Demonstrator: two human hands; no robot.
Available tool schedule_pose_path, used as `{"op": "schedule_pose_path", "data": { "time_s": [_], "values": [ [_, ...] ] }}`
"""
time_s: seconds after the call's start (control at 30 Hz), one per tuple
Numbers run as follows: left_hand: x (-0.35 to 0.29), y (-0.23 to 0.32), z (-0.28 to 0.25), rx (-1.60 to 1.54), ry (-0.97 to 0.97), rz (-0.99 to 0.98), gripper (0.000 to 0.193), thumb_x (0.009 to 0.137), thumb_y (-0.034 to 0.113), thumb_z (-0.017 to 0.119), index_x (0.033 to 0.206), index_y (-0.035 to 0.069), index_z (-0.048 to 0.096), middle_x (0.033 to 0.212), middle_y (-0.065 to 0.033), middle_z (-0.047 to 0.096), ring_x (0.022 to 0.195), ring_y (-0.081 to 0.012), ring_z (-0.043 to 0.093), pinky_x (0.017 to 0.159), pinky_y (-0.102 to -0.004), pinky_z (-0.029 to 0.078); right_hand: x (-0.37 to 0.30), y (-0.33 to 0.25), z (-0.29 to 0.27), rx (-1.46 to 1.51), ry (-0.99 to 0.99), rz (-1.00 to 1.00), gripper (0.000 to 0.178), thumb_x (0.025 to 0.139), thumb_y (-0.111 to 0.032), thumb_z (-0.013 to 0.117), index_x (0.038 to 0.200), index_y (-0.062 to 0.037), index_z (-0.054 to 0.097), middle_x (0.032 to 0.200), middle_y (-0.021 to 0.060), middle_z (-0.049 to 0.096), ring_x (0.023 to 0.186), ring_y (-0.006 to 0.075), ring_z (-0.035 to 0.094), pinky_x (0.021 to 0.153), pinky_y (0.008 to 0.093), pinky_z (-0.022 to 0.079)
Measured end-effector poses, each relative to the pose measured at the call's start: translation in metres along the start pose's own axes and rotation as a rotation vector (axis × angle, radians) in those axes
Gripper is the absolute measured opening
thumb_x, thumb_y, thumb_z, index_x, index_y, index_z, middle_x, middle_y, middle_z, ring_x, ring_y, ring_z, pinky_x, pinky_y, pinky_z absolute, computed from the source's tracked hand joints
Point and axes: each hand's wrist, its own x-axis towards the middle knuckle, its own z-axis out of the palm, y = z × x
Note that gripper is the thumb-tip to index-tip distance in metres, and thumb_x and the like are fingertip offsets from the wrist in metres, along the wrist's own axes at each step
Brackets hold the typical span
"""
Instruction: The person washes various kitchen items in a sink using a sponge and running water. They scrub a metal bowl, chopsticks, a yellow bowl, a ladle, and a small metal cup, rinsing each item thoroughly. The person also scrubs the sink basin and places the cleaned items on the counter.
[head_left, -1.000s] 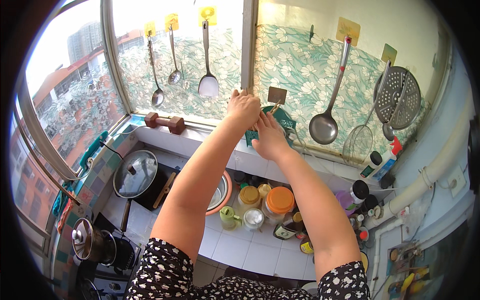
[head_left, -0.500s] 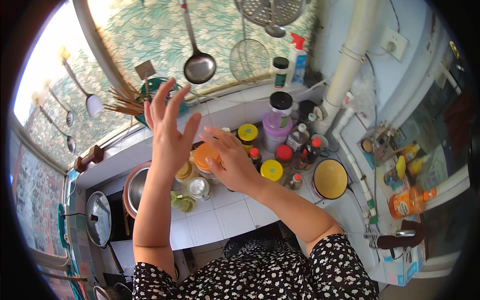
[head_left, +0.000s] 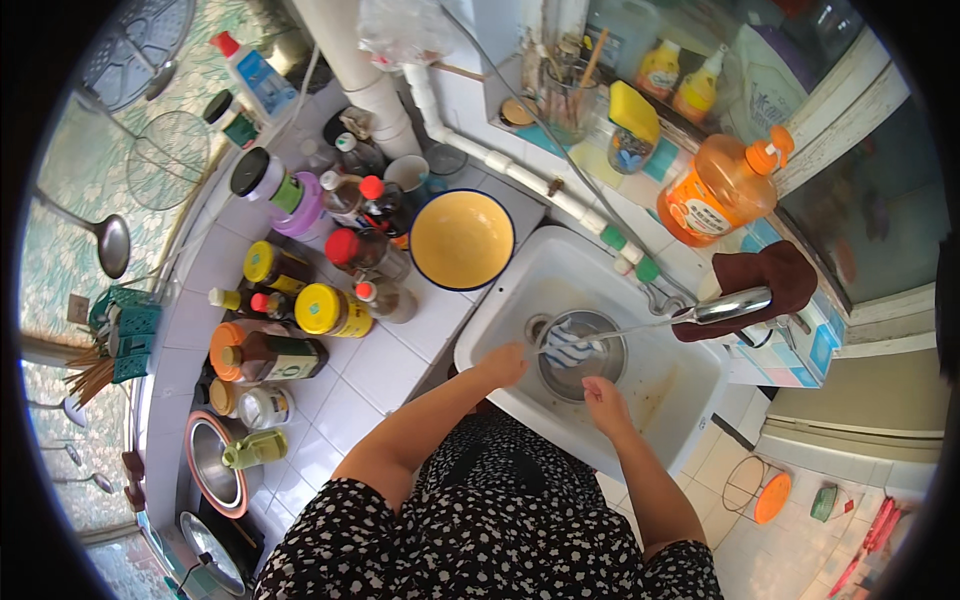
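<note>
My left hand (head_left: 503,366) is over the near left side of the white sink (head_left: 690,420), its fingers curled in. My right hand (head_left: 605,404) hangs over the sink further right, also closed; nothing shows in either hand. Between and beyond them a round metal basin (head_left: 608,352) rests in the sink. In it lies a blue-and-white striped cloth (head_left: 568,348). From the chrome tap (head_left: 735,305) a thin pale streak like running water reaches toward the basin, close to my left hand.
A yellow enamel basin (head_left: 462,240) with a dark rim stands left of the sink. Several jars and bottles crowd the tiled counter (head_left: 365,375). An orange pump bottle (head_left: 705,190) and a brown cloth (head_left: 765,275) are beyond the tap.
The view has turned right, from the jar-covered counter to the sink. Both my hands, raised with spread fingers over the jars before, are now lowered over the sink with fingers closed.
</note>
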Motion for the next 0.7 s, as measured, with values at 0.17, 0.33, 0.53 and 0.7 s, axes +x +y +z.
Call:
{"op": "schedule_pose_path", "data": {
  "time_s": [0.17,0.33,0.53,0.7],
  "values": [
    [0.052,0.01,0.073,0.138,0.129,0.041,0.052,0.084,0.017,0.054,0.126,-0.002,0.031,0.124,-0.0213,0.044,0.109,-0.0422,0.048,0.095,-0.0451,0.041,-0.015,0.062,-0.026,-0.126,0.007,0.123,0.024,0.081,-0.01,0.055,0.104,-0.0056,0.061,0.099,0.0127,0.063,0.093,0.028,0.061,0.081,0.0356,0.048],
    [0.085,-0.003,0.115,-0.326,0.027,-0.452,0.045,0.081,0.014,0.056,0.121,-0.003,0.042,0.104,-0.0197,0.054,0.086,-0.0331,0.06,0.075,-0.039,0.053,-0.022,0.089,-0.036,-0.067,-0.036,0.145,0.025,0.081,-0.011,0.055,0.105,-0.0061,0.06,0.101,0.0141,0.061,0.096,0.0295,0.058,0.083,0.0373,0.046],
    [0.083,-0.006,0.131,-0.979,-0.149,-0.693,0.03,0.079,0.016,0.055,0.094,-0.01,0.056,0.069,-0.018,0.059,0.059,-0.0278,0.063,0.05,-0.0361,0.055,0.012,0.094,-0.027,-0.068,-0.11,0.062,0.029,0.08,-0.013,0.057,0.108,-0.0053,0.058,0.106,0.0147,0.058,0.097,0.03,0.057,0.082,0.0382,0.046],
    [0.077,0.022,0.092,-1.024,-0.136,-0.694,0.033,0.078,0.017,0.053,0.092,-0.013,0.056,0.077,-0.0203,0.062,0.06,-0.0285,0.065,0.048,-0.0369,0.056,0.062,0.06,-0.011,-0.446,-0.221,-0.226,0.045,0.078,-0.014,0.062,0.121,-0.0127,0.051,0.132,0.0142,0.042,0.116,0.033,0.045,0.095,0.0409,0.039]
  ]
}}
